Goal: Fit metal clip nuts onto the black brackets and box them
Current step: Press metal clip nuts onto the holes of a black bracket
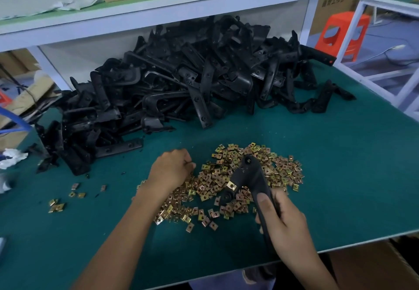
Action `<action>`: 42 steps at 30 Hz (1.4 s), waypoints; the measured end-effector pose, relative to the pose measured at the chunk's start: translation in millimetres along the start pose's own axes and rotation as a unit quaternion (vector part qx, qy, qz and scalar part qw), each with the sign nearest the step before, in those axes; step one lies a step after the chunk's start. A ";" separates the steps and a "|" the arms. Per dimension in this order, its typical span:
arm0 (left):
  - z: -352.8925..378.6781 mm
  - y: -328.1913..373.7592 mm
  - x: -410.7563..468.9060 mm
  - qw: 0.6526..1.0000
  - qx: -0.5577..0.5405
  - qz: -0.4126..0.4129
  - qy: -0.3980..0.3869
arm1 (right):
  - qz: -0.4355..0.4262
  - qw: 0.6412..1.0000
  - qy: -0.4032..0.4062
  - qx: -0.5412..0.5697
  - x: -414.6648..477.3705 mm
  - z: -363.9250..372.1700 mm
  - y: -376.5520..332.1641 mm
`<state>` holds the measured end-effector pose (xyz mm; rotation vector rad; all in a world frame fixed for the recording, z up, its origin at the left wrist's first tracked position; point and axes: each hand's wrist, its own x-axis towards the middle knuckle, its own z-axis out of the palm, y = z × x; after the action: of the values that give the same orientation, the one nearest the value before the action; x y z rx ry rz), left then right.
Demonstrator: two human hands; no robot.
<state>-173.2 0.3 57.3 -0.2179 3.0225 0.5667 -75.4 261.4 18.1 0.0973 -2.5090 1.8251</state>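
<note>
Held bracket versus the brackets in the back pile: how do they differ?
The held bracket carries a gold clip nut on one tab; the pile brackets show bare holes. The held bracket is gripped by the right hand above the loose clip nuts; the pile brackets lie tangled on the green mat. Both are black with holed tabs.

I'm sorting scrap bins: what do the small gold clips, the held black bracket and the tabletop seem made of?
Clip nuts: metal, probably plated steel; iridescent gold-brass sheen. Bracket: likely moulded plastic, matte black with soft highlights, though coated metal is possible. Table mat: dull green, uniform, perhaps rubber sheet.
</note>
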 end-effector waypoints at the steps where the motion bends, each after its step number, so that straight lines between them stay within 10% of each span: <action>1: 0.4 -1.4 -0.1 1.000 -0.005 0.001 -0.001 | 0.000 1.000 0.002 0.000 0.1 0.0 0.2; 21: 3.1 -8.2 -0.4 0.989 -0.136 0.016 0.049 | -0.002 1.000 0.009 -0.009 0.7 0.5 3.2; 26: -11.7 -3.4 -15.3 0.877 -0.479 -0.042 -0.014 | -0.002 1.000 0.002 -0.009 0.8 0.0 3.7; 32: -29.8 -1.5 -25.4 0.789 -0.612 -0.043 -0.038 | -0.002 1.000 0.002 -0.003 -0.3 -0.3 1.4; 42: -33.1 -12.4 -20.5 0.880 -0.475 0.021 -0.007 | -0.001 1.000 0.000 -0.006 -0.4 -0.7 -1.4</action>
<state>-152.2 -20.5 85.4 -0.1707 2.4473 1.9788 -74.9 261.6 19.6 0.0982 -2.5184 1.8104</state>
